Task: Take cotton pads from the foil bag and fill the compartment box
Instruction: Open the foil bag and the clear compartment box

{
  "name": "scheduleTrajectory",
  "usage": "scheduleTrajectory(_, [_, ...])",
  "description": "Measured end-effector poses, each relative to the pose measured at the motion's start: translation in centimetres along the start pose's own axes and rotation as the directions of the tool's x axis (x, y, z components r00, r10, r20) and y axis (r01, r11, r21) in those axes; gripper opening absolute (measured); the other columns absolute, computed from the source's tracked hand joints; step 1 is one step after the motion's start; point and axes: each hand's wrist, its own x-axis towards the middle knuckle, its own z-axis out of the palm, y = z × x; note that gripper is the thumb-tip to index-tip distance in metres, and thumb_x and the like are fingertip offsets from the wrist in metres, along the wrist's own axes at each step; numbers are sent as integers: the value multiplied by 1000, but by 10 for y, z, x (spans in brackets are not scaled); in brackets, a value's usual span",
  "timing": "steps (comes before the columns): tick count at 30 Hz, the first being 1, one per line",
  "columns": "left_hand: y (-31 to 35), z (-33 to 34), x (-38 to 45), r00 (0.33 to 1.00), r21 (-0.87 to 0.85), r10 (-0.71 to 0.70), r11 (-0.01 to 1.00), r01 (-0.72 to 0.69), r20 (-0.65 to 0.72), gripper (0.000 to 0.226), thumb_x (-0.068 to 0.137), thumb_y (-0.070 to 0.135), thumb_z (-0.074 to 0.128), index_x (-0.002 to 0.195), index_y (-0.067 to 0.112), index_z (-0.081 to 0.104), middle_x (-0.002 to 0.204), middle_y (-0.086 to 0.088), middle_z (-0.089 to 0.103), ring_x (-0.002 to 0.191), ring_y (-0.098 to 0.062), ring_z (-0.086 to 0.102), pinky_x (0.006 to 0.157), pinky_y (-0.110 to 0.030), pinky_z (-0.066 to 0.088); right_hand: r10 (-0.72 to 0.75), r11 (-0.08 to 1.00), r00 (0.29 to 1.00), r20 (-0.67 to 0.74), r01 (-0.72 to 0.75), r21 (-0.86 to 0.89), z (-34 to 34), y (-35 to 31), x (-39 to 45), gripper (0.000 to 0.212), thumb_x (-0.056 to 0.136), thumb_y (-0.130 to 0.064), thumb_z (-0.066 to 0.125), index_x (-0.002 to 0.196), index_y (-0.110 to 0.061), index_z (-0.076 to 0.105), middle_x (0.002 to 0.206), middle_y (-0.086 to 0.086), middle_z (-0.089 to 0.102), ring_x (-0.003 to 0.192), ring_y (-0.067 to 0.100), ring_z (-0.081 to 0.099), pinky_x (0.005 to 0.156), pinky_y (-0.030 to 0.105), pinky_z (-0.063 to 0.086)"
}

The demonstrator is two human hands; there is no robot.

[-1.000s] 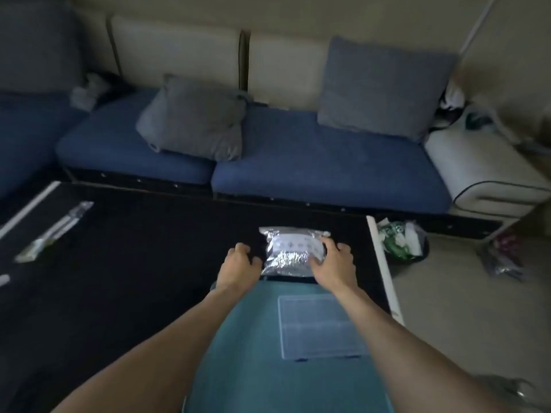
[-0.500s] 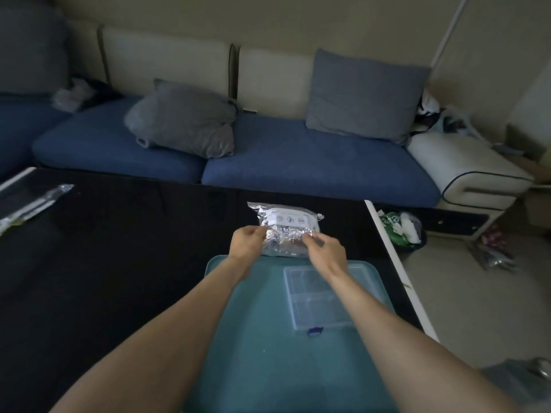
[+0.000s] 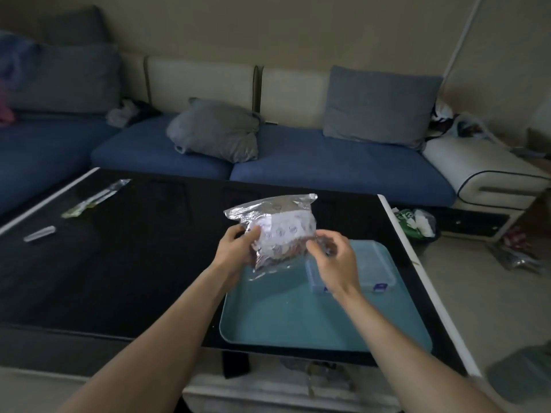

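Holding the foil bag [image 3: 278,231] up off the bench [image 3: 119,263], I have my left hand [image 3: 235,248] wrapped around its left edge, fingers curled onto the foil, and my right hand [image 3: 331,257] pinching the crinkled lower right corner. The bag hangs tilted between my 2 hands, its sealed strip on the far side, above the far left corner of the teal tray [image 3: 298,320]. The compartment box [image 3: 372,278] sits on that tray just beyond and under my right hand, partly hidden by my wrist. I cannot tell whether its lid is up or down, and I see no cotton pads outside the bag.

My worry is the opening. I judge the bag looks unopened, though the dim light and blur keep me from being sure. If I tear hard with both hands, slick foil could rip suddenly and spill pads onto the dark bench or off the edge near my right hand to the floor. The right-hand pinch holds only a thin corner, so it may slip and leave the bag swinging from my left hand. Lowering my right hand carelessly could also knock the light box across the smooth tray.
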Motion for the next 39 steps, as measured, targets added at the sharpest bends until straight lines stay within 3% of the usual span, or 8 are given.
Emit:
scheduleTrajectory(5, [-13, -5, -2, 996, 16, 87, 996, -88, 24, 37, 87, -17, 49, 119, 1, 52, 95, -17, 66, 82, -31, 62, 73, -44, 52, 184, 967, 977, 112, -200, 155, -12, 9, -9, 73, 86, -36, 77, 145, -27, 36, 131, -1, 56, 107, 10, 64, 91, 32, 54])
scheduleTrajectory(8, [-14, 8, 9, 985, 108, 172, 979, -173, 21, 30, 90, -15, 46, 112, 5, 54, 92, -11, 69, 74, -23, 62, 65, -35, 51, 177, 951, 968, 180, -215, 222, -23, 7, -4, 56, 89, -30, 75, 135, -26, 43, 118, 4, 65, 75, 10, 71, 66, 23, 56])
scheduleTrajectory(11, [-16, 19, 28, 967, 312, 250, 923, -224, -46, 30, 90, -11, 44, 108, 12, 53, 96, -4, 68, 82, -18, 65, 67, -31, 53, 84, 992, 977, 194, -101, 79, -32, 8, 14, 33, 87, -43, 74, 115, -29, 62, 113, 2, 68, 84, 10, 70, 71, 24, 56])
scheduleTrajectory(16, [-19, 32, 29, 871, 413, 443, 849, -331, -213, 73, 83, -6, 56, 148, 10, 28, 144, -8, 40, 134, -23, 42, 112, -32, 35, -56, 994, 986, 156, 71, -89, -32, 3, 30, 24, 89, -31, 76, 105, -24, 59, 103, -7, 69, 92, 6, 67, 71, 11, 48])
scheduleTrajectory(22, [0, 56, 1, 476, 565, 799, 215, -796, 367, 48, 86, 24, 58, 133, 14, 58, 137, 3, 54, 137, -12, 39, 117, -33, 26, -214, 976, 964, 156, 218, -11, -10, -3, 22, 37, 80, -8, 83, 107, -25, 65, 97, -17, 71, 91, 0, 67, 75, 12, 50])
scheduleTrajectory(29, [-10, 48, 11, 520, 555, 705, 212, -804, 483, 19, 95, 25, 59, 101, 16, 74, 105, 3, 70, 95, -14, 66, 86, -11, 37, -207, 978, 952, 224, 208, 22, 8, -8, 23, 32, 85, -6, 75, 103, -33, 73, 100, -18, 74, 106, -1, 65, 88, 19, 51])
scheduleTrajectory(34, [-10, 39, 14, 541, 620, 739, 215, -755, 402, 16, 95, 20, 52, 94, 15, 67, 100, 3, 61, 91, -20, 56, 80, -45, 48, -197, 956, 934, 297, 117, 268, 11, -15, 23, 23, 90, 0, 69, 102, -18, 77, 100, -5, 78, 101, 11, 72, 84, 20, 54])
scheduleTrajectory(39, [-5, 33, 3, 560, 589, 655, 212, -780, 506, 26, 97, 37, 51, 119, 28, 62, 107, 12, 56, 100, -8, 54, 90, -39, 43, -271, 952, 951, 152, 240, 190, 16, -11, 16, 20, 85, -1, 76, 96, -18, 76, 91, -5, 78, 88, 12, 75, 77, 21, 57])
